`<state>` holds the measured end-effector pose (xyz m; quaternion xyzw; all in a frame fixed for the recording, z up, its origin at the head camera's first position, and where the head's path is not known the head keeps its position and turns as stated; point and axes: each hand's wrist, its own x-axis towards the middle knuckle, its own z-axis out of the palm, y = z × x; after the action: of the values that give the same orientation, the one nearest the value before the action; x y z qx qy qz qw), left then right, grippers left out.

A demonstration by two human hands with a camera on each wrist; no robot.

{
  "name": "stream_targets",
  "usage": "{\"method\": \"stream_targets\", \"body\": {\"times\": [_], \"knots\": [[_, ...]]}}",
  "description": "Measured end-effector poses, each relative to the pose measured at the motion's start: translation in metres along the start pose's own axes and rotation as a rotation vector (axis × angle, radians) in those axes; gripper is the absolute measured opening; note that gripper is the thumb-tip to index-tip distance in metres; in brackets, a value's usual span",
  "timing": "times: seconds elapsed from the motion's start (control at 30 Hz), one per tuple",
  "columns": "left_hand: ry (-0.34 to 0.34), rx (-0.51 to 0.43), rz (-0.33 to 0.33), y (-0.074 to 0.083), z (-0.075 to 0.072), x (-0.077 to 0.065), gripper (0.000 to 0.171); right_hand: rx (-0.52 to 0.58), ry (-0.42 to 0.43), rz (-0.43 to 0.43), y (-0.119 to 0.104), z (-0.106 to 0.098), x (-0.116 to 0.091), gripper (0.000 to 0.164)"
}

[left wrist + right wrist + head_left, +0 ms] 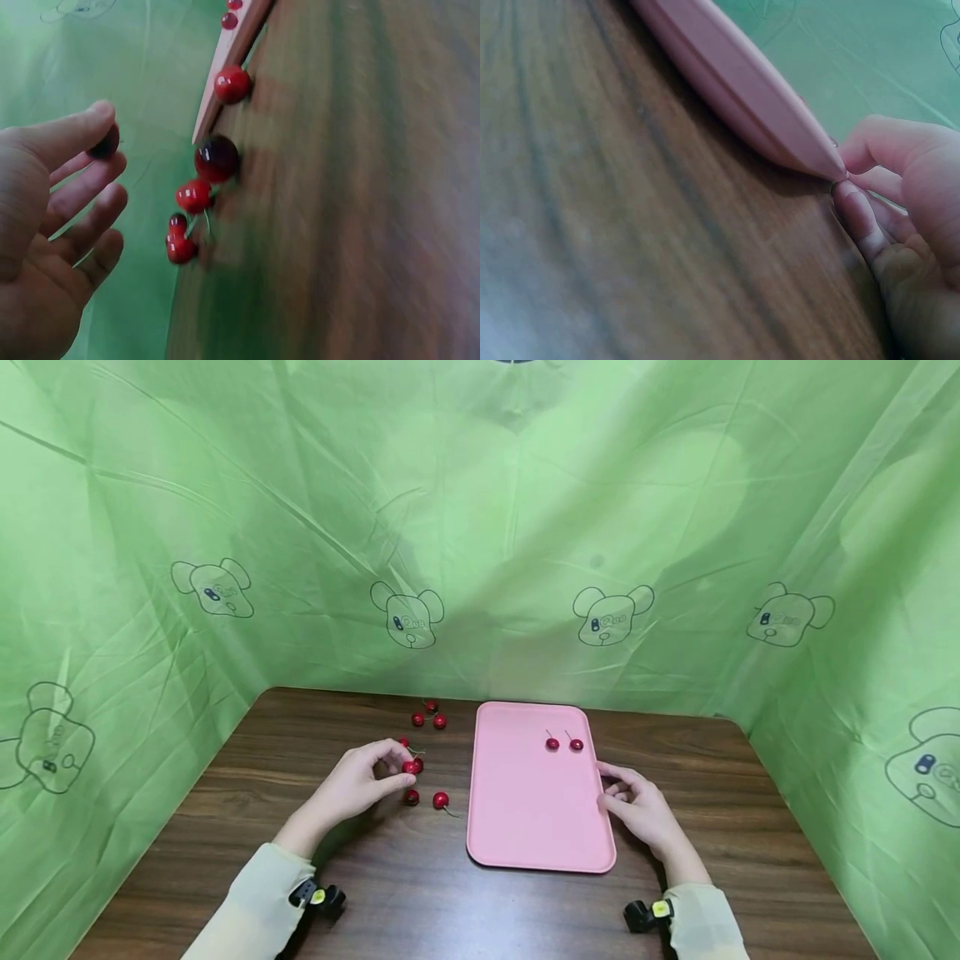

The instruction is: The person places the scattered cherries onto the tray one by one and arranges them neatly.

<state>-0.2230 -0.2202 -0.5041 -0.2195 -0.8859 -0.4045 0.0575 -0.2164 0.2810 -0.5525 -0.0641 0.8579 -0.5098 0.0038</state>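
Creased green sheeting (480, 510), probably fabric, printed with cartoon animal heads (613, 617), backs a brown wood-grain table (525, 910).

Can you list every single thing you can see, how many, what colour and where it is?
Table: 1, brown, under the tray
Tray: 1, pink, on the table
Cherries on the tray: 2, red, toward its far right corner
Far cherries: 3, red, near the table's far edge
Near cherries: 2, red, left of the tray
Middle cherries: at least 1, red, by the left hand; overlap hides the count
Held cherry: 1, red, in the left hand
Cloth: green, behind and beside the table
Cartoon faces: 6 clear ones, dark outlines, on the cloth
Wrist devices: 2, black and yellow, at the cuffs
Sleeves: 2, pale, on both arms
Hands: 2, bare; left pinching a cherry, right holding the tray's right edge
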Motion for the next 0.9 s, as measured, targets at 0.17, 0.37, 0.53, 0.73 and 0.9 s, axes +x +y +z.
{"method": "stream_targets", "body": {"times": [0.17,0.37,0.53,0.73,0.9], "knots": [[0.048,-0.015,0.03,0.008,0.01,0.022,0.023,-0.011,-0.005,0.003,-0.001,0.0,0.001,0.057],[0.086,-0.04,0.049,0.02,0.025,0.049,0.024,0.009,-0.007,0.013,0.0,-0.001,0.002,0.058],[0.086,-0.071,0.067,0.03,0.042,0.071,0.023,0.011,-0.009,0.014,0.003,-0.001,0.002,0.059],[0.089,-0.041,0.083,0.041,0.063,0.096,0.021,0.016,-0.01,0.01,0.003,-0.002,0.002,0.059],[0.078,-0.02,0.061,0.05,0.079,0.114,0.021,0.021,-0.012,-0.006,0.003,-0.002,0.002,0.058]]}}
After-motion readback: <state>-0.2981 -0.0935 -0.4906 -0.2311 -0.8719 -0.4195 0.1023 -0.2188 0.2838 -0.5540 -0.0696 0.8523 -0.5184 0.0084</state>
